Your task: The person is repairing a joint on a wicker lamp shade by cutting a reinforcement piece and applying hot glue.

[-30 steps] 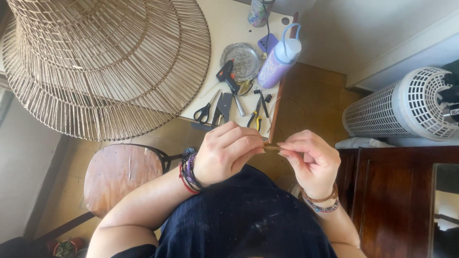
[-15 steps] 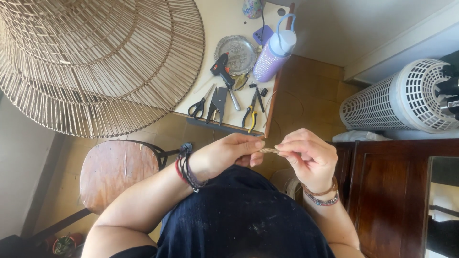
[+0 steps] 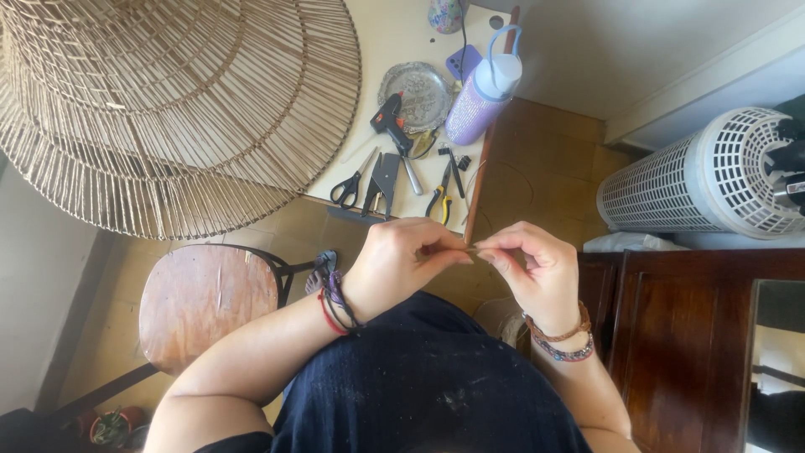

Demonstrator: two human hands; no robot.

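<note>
You had both hands up over your lap, left hand [image 3: 401, 267] and right hand [image 3: 530, 267] each pinching one end of a thin strand [image 3: 471, 249] between fingertips. It sat just off the table [image 3: 394, 42] edge, below the pliers [image 3: 439, 200] and scissors [image 3: 350, 186].

Purple phone [image 3: 464, 61], perhaps face-down, on white table [image 3: 394, 33].

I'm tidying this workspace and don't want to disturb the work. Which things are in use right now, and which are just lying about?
In use:
left hand and right hand, pinching a thin strand between them.

Lying about:
scissors, glue gun, pliers, lilac bottle, metal dish, woven lampshade, stool.
</note>
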